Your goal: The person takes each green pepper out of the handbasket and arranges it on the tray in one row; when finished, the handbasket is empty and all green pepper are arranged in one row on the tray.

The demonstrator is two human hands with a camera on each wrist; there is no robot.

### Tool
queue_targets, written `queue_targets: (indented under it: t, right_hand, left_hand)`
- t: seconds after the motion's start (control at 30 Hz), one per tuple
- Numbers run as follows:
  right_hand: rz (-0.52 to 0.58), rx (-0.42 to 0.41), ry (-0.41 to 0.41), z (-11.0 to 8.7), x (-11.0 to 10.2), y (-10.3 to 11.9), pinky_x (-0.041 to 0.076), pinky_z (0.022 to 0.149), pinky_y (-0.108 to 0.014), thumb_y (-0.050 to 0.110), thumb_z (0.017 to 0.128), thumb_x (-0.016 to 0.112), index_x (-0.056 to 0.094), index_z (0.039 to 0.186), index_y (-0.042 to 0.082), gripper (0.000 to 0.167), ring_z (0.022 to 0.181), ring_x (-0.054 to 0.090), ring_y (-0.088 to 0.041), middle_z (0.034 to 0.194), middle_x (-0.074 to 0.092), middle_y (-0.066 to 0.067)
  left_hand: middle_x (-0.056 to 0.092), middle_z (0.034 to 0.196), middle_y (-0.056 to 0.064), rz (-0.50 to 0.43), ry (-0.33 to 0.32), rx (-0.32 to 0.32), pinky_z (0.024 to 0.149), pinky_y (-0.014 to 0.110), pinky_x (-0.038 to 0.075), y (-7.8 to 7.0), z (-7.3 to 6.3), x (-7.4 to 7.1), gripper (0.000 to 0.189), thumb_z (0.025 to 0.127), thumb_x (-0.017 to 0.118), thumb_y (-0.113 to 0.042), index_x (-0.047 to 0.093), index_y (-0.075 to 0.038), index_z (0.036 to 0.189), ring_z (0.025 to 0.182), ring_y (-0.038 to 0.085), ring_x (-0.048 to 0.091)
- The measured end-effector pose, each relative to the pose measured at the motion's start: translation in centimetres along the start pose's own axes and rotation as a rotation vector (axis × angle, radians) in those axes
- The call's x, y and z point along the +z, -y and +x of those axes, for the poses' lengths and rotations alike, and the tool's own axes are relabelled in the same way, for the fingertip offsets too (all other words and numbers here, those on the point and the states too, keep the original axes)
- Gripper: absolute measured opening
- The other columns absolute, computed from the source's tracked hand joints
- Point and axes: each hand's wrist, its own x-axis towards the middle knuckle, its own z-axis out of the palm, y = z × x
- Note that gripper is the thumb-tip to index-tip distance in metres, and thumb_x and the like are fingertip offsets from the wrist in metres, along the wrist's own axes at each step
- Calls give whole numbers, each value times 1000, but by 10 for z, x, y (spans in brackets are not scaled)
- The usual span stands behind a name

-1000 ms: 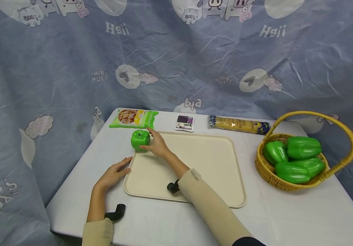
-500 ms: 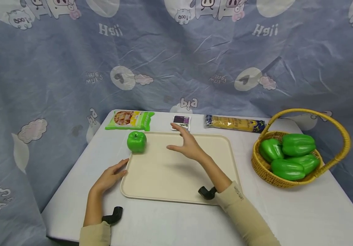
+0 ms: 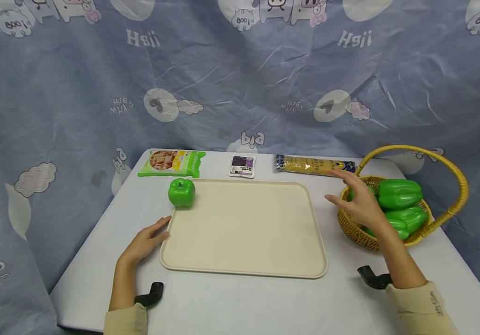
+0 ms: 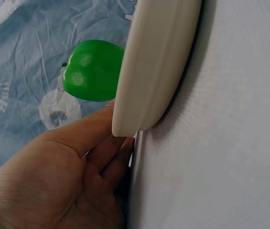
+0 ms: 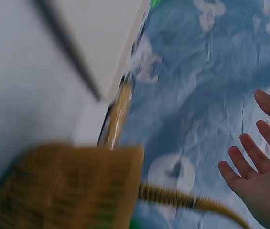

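A single green bell pepper (image 3: 182,193) stands upright at the far left corner of the cream tray (image 3: 246,228). My left hand (image 3: 141,244) lies at the tray's left edge, fingertips right at the rim; in the left wrist view the pepper (image 4: 94,70) shows past the tray wall (image 4: 149,71). Over the left side of the wicker basket (image 3: 355,232) my right hand (image 3: 362,204) hovers, fingers spread and holding nothing. Several green bell peppers (image 3: 400,193) fill the basket, some partly hidden behind that hand. The right wrist view shows the same hand (image 5: 264,162) beyond the blurred basket (image 5: 72,186).
Along the table's back edge lie a green food packet (image 3: 173,163), a small white-and-purple packet (image 3: 242,166) and a long yellow noodle packet (image 3: 313,165). The basket's tall handle (image 3: 459,179) arches up at the right. A blue patterned curtain (image 3: 223,70) hangs behind the table.
My right hand has let go of the bell pepper at the tray's far left corner and swung right across the tray to the basket. The left hand stays at the tray edge.
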Motion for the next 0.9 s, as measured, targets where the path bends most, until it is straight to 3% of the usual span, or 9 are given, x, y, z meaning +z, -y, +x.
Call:
queue_targets:
  t: [0.1, 0.37, 0.6, 0.9]
  right_hand:
    - [-90, 23, -33, -8, -28, -15, 35, 87, -61, 6, 77, 75, 49, 134, 10, 63, 116, 42, -40, 135, 43, -19]
    - [-274, 46, -4, -15, -73, -50, 29, 86, -68, 7, 77, 74, 43, 136, 4, 67, 118, 33, -51, 132, 39, -27]
    - [-351, 116, 117, -21, -82, -78, 25, 87, -70, 13, 77, 75, 36, 140, 2, 75, 118, 29, -54, 132, 35, -31]
    - [-470, 71, 166, -22, -84, -97, 24, 86, -69, 19, 66, 83, 34, 139, -1, 90, 111, 30, -57, 127, 35, -35]
  left_hand:
    - [28, 143, 25, 3, -2, 4, 105, 59, 13, -3, 0, -1, 50, 93, 56, -15, 41, -3, 139, 133, 42, 20]
    - [28, 146, 20, 55, -5, 8, 105, 58, 14, 28, 10, 2, 55, 92, 56, -33, 40, -13, 141, 135, 38, 21]
    - [29, 145, 18, 43, -6, 6, 106, 57, 13, 32, 8, 5, 55, 92, 57, -33, 42, -13, 140, 135, 36, 22]
    - [29, 146, 19, 35, -14, 10, 107, 55, 13, 30, 9, 4, 53, 92, 57, -30, 42, -13, 140, 135, 35, 21]
